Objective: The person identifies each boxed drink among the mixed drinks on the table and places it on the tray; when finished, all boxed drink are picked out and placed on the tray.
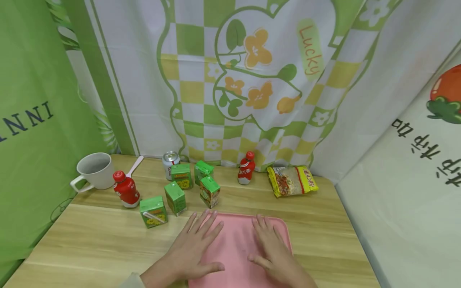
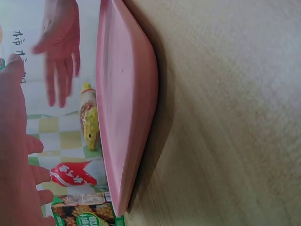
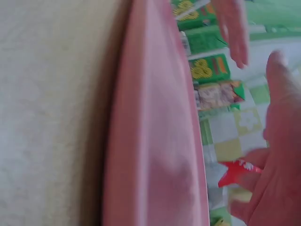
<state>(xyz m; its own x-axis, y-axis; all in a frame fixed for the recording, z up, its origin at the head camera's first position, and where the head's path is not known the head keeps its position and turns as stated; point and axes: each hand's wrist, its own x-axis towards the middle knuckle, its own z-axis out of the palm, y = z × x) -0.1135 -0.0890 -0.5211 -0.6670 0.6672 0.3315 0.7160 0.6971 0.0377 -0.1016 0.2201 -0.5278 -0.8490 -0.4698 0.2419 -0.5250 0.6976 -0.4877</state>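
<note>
A pink tray (image 1: 235, 240) lies on the wooden table at its near side. My left hand (image 1: 191, 250) hovers over the tray's left edge, fingers spread and holding nothing. Opposite it, my right hand (image 1: 274, 252) is above the tray's right part, fingers extended, also without anything in its grasp. Both wrist views show a gap between the hands and the tray. Several green drink cartons (image 1: 175, 198) stand beyond the left hand; the closest to the tray is a carton with a brown picture (image 1: 210, 192).
At the far left stand a grey-white mug (image 1: 94, 170), a red bottle (image 1: 126, 190) and a pink spoon (image 1: 135, 165). A can (image 1: 170, 164) is behind the cartons. Another red bottle (image 1: 246, 169) and a yellow food packet (image 1: 292, 181) sit at the back, before the patterned curtain (image 1: 194, 92).
</note>
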